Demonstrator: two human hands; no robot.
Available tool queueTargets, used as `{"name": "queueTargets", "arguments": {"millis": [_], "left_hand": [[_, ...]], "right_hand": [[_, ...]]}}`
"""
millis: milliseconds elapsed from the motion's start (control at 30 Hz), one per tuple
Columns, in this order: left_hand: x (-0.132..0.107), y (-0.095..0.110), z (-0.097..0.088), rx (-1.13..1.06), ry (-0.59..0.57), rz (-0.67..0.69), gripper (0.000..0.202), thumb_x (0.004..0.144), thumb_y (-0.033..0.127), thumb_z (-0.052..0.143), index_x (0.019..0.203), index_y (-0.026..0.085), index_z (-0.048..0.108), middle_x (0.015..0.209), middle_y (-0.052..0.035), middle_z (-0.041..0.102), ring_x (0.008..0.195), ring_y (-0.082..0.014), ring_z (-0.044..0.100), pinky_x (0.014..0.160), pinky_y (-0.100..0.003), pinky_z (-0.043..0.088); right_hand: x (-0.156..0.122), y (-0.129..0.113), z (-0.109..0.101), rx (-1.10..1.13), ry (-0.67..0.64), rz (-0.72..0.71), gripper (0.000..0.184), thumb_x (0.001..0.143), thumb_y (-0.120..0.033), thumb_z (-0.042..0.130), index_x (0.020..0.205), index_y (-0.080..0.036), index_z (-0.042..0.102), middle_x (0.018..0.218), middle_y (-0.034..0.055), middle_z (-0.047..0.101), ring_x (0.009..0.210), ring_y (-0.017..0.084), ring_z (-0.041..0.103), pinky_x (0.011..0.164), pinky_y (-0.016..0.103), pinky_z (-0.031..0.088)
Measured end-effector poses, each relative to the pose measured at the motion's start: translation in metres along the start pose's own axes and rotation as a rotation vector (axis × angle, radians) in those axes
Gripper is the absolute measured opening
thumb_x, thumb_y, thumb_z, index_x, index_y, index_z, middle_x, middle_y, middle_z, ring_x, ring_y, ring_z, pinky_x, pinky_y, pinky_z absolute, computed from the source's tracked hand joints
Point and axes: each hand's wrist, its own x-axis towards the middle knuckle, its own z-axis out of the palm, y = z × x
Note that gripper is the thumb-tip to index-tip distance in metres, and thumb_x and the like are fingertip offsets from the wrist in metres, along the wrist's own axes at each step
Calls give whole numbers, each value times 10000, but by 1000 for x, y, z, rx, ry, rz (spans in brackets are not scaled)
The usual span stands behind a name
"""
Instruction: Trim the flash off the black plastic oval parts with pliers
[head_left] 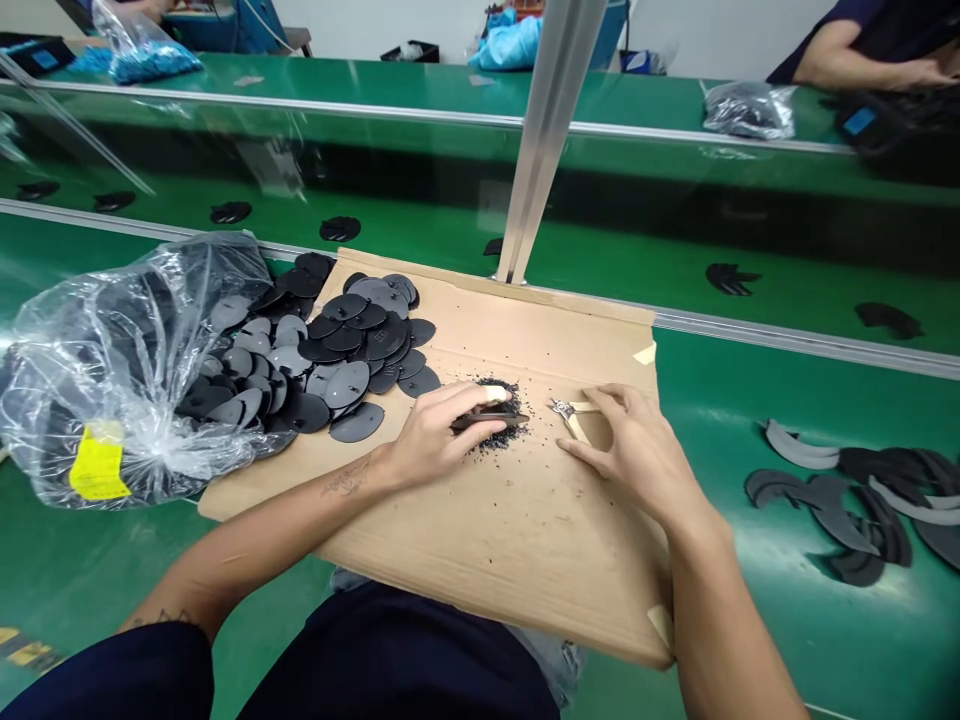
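Note:
Over the cardboard sheet (480, 530), my left hand (431, 430) pinches a thin black plastic disc (491, 421), seen nearly edge-on. A pale wrap covers one of its fingertips. Small black trimmings (501, 438) lie scattered beneath and around the disc. To the right, my right hand (641, 445) holds a pair of cutting nippers (574, 414) with cream handles spread apart, thumb on the lower handle and fingers at the upper. The nipper jaws point left toward the disc, a short gap away from it. Left of my hands is a heap of black discs (360, 335).
A clear plastic bag (142, 350) with a yellow label spills more discs. Curved black pieces (855, 500) lie right on the green table. Behind the cardboard rises a metal post (544, 150); beyond it, black parts sit along a green surface. A person's arm (855, 65) is far right.

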Motion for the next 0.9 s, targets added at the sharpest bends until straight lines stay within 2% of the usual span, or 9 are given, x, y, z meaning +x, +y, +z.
{"name": "queueTargets", "arguments": {"millis": [67,200,333,433,567,767,900], "left_hand": [[0,-1,-1,-3,3,4,210,950,243,667,1125,133,708,986,-99,754,896,-169,706,828,-307,585],[1,-2,1,-71,-4,-12,199,951,257,667,1101,140,723,989,-106,753,910,-178,706,832,-317,581],[2,-1,2,-158,-12,-58,204,945,272,677,1099,152,736,986,-103,758,907,-181,712,831,-317,579],[3,-1,0,-194,-24,-95,204,938,290,688,1075,151,748,964,-95,755,886,-174,707,812,-303,576],[5,-1,-1,-237,-41,-96,194,927,293,704,1034,140,757,926,-87,753,857,-163,702,784,-286,572],[4,-2,-1,-270,-88,-110,191,928,300,703,1025,146,761,935,-88,760,856,-166,709,773,-295,579],[2,-4,0,-319,-79,-110,211,926,346,707,981,151,769,898,-78,760,827,-164,712,758,-295,583]], "right_hand": [[-1,5,0,-24,-25,10,428,882,-485,672,1192,-191,690,1090,156,662,991,341,645,813,484,568],[1,-12,-6,160,93,-13,292,959,-406,580,1165,-228,685,1020,105,644,887,249,652,753,373,551],[3,-40,-12,459,135,-102,241,984,-311,556,1187,-220,647,1013,93,669,901,218,661,785,351,553],[3,-52,-13,561,126,-147,195,967,-282,588,1138,-210,646,979,83,694,839,193,657,729,326,554],[1,-55,-13,596,130,-175,212,919,-303,676,1108,-208,667,949,76,707,779,176,653,659,302,553],[-1,-53,-13,554,158,-206,231,898,-286,702,1120,-220,711,983,91,746,868,218,702,767,369,597],[-2,-51,-12,519,178,-221,213,904,-262,706,1117,-244,720,1004,90,760,873,221,716,778,388,608]]}}
